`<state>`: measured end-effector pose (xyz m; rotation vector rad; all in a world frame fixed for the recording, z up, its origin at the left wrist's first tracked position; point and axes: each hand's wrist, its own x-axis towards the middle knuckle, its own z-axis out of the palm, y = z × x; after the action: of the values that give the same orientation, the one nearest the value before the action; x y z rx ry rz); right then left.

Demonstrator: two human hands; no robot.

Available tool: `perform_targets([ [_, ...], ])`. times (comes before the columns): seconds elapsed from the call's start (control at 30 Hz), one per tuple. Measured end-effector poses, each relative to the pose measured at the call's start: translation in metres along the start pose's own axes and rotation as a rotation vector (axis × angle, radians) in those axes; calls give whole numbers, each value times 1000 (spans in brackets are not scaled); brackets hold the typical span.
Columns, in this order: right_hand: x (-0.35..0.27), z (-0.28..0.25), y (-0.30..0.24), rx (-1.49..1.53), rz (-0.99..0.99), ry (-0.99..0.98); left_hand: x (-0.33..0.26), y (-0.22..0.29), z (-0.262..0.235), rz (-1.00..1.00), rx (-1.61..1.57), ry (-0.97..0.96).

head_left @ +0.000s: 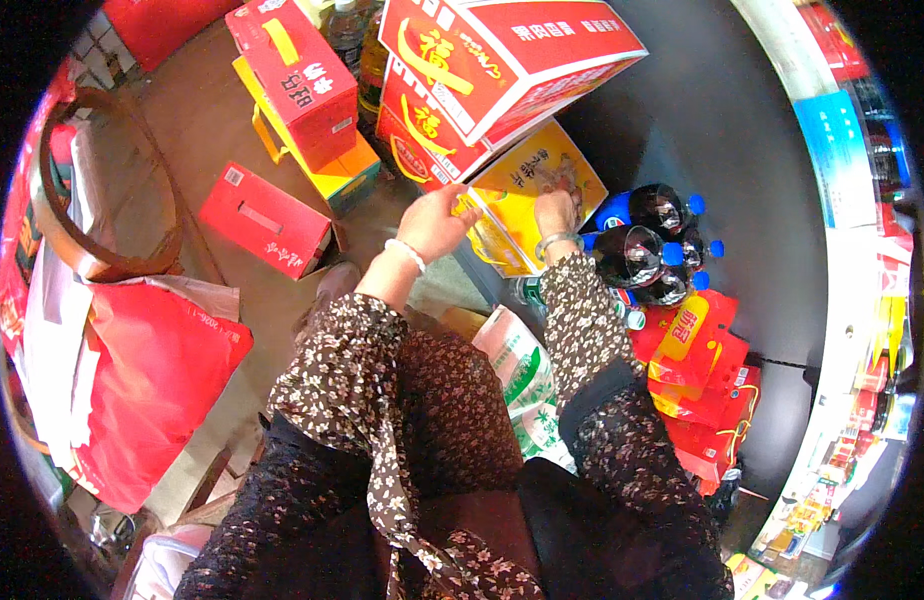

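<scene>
Both hands are on a yellow carton [527, 190] — the left hand [437, 222] curls around its left edge, the right hand [556, 212] lies flat on its face. The carton stands tilted under 2 stacked red boxes [482, 70], just left of dark soda bottles [647, 245] with blue caps. Farther left, a red box [265, 220] lies on the floor [182, 120].

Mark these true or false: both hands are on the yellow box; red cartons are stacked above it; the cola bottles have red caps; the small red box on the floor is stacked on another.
1. Both the left hand and the right hand touch the yellow box: true.
2. Red cartons sit above it: true.
3. The cola bottles have red caps: false, blue.
4. The small red box is stacked on another: false, it lies alone on the floor.
</scene>
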<state>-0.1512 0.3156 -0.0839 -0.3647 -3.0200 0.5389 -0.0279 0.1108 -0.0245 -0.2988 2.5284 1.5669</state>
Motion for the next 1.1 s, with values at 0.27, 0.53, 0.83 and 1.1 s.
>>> perform_targets([
  [0.27,-50,0,-47,-57,-525,-122,0,-19,-21,15,-14,31],
  [0.53,-44,-6,-5,-274,-311,40,-11,-18,-28,5,11,47],
  [0.83,10,6,-11,121,-198,-226,-13,-29,-48,12,2,122],
  [1.1,-70,-21,-6,-114,-628,-89,-10,-7,-16,65,11,63],
])
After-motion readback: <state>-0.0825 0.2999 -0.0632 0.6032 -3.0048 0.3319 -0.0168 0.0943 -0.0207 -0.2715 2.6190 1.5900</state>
